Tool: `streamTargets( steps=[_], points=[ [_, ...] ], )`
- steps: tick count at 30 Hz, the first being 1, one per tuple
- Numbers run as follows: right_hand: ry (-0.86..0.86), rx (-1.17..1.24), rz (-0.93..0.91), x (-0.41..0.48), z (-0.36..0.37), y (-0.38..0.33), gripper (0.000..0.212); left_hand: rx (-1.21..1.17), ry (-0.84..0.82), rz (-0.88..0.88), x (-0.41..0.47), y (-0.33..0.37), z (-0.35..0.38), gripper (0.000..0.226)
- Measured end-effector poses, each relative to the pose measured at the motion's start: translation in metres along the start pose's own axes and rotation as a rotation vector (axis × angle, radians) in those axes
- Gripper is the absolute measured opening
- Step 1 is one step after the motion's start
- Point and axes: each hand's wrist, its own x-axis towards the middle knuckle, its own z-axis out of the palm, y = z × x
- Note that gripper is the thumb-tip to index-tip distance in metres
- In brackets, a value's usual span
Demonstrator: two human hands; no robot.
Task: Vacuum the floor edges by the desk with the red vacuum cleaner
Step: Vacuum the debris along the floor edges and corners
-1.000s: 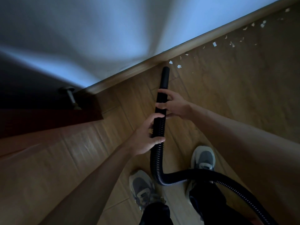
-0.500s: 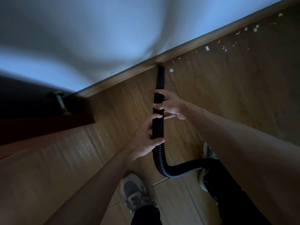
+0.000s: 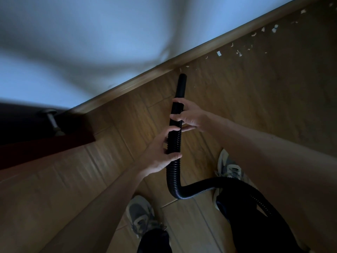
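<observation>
A black ribbed vacuum hose (image 3: 174,172) runs up from the lower right and ends in a smooth black nozzle (image 3: 181,84). The nozzle tip sits just short of the wooden baseboard (image 3: 200,50), close to small white scraps. My left hand (image 3: 160,154) grips the ribbed part of the hose. Higher up, my right hand (image 3: 189,115) holds the hose where the nozzle begins. White paper scraps (image 3: 238,52) lie scattered along the floor edge to the right. The red vacuum body is out of view.
A dark red desk edge (image 3: 45,145) juts in from the left, with a metal door stop (image 3: 52,121) beside it. The wall (image 3: 109,42) is pale blue-white. My two grey shoes (image 3: 141,218) stand on the wooden floor (image 3: 255,99) below the hose.
The nozzle tip went forward to touch the baseboard, then drew back slightly and shifted right along the edge. The scraps nearest the tip are gone. My feet have shifted.
</observation>
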Motion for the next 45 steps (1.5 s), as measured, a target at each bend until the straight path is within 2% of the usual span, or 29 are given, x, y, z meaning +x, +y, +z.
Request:
streamTargets(
  steps=[12,16,22,30,45],
  points=[
    [-0.062,-0.045,-0.019,0.01,-0.015,-0.009,0.06,0.018,0.079,-0.016,0.011,0.01,0.013,0.067],
    [-0.042,-0.025,-0.054,0.012,-0.024,-0.008,0.058,0.095,0.069,-0.014,0.019,0.02,0.016,0.066],
    [-0.001,0.014,-0.047,0.013,-0.048,-0.006,0.065,0.241,-0.012,-0.004,0.039,0.038,0.022,0.067],
    [0.061,0.012,-0.111,0.017,-0.074,-0.006,0.063,0.283,-0.016,0.007,0.059,0.055,0.033,0.067],
    [-0.016,0.02,-0.141,0.028,-0.109,-0.014,0.067,0.344,-0.021,-0.049,0.082,0.075,0.042,0.066]
  ],
)
